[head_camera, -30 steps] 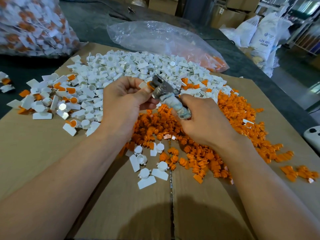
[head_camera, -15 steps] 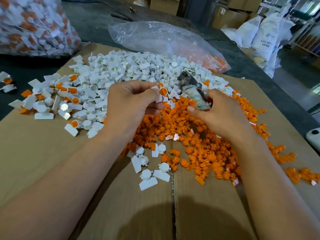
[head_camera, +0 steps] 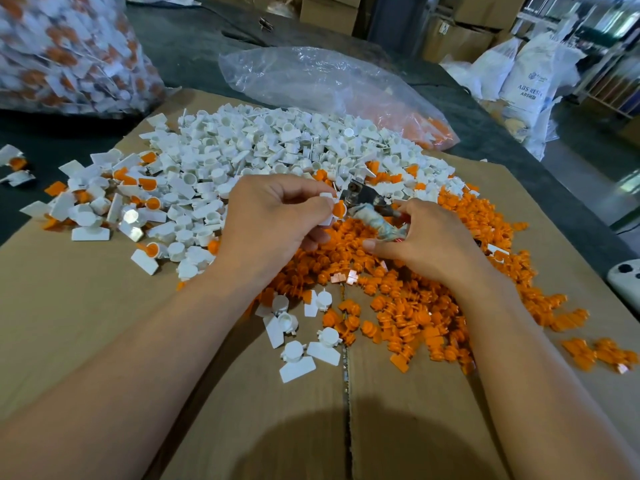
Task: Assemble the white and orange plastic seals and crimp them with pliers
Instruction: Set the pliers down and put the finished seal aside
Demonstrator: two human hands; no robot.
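Cardboard worktop (head_camera: 86,323); clear bag (head_camera: 311,81) holds orange inserts (head_camera: 429,129); bulging bag (head_camera: 114,36) holds seals (head_camera: 59,60).

- White seal bodies (head_camera: 277,147), heaped toward the cardboard's far edge.
- Orange inserts (head_camera: 415,306), spread toward its right edge.
- Cardboard (head_camera: 86,323): plain brown.
- Pliers (head_camera: 362,196): grey metal head, mottled pale grey-green handle.
- Held seal (head_camera: 337,209): white with an orange centre.
- Sacks (head_camera: 530,77): white, blue print.

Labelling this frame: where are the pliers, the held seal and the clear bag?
pliers (head_camera: 361,196), head view, metal head.
held seal (head_camera: 339,209), head view, orange insert.
clear bag (head_camera: 311,77), head view, crumpled middle.
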